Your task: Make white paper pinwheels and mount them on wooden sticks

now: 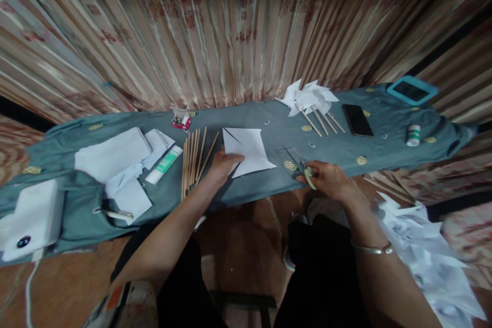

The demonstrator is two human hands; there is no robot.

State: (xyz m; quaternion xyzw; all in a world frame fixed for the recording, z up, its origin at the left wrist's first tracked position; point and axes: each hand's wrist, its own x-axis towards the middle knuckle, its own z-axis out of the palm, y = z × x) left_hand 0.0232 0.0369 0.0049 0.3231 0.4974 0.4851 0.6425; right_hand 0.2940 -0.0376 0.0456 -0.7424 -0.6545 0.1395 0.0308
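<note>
Two hands worked mid-frame on the tabletop (269, 184): the left hand (223, 166) pressed flat, fingers spread, on the cut paper square (248, 156), light, floppy, best pinned near an edge; the right hand (326, 179) gripped scissors (305, 171).

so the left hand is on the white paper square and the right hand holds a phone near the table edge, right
Not quite. The left hand does rest on the white paper square, but the right hand holds scissors with pale green handles, not a phone. The black phone lies untouched farther back on the grey cloth, beside the paper pinwheels. The head view shows this.
</note>
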